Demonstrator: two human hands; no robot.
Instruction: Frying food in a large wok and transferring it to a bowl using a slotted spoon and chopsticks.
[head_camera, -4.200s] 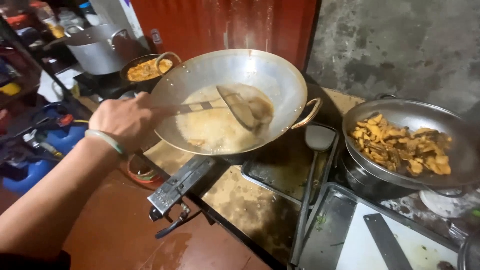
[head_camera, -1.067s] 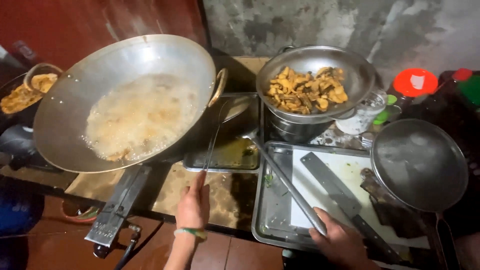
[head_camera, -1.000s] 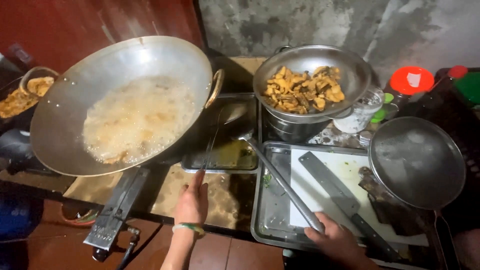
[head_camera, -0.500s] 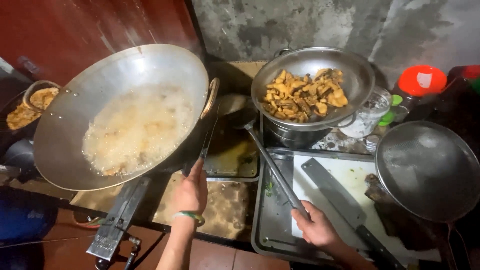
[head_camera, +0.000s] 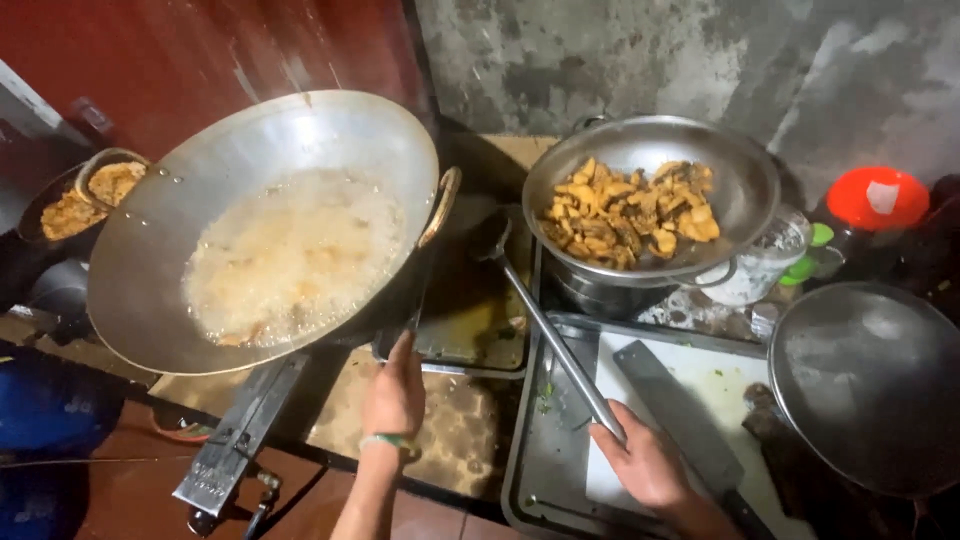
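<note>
A large steel wok full of bubbling oil sits on a burner at the left. My left hand is just below the wok's right rim, closed on a thin dark utensil handle that runs up under the wok. My right hand grips the end of a long metal ladle. The ladle's head lies between the wok and a steel bowl heaped with golden fried pieces.
A cleaver lies on a white cutting board in a metal tray. A round steel pan sits at the right, a red-lidded container behind it. A bowl of fried food is far left, a blue container below.
Both hands have moved up the counter. My left hand has reached the wok's rim with its handle. My right hand has slid along with the ladle, now nearer the tray's middle.
</note>
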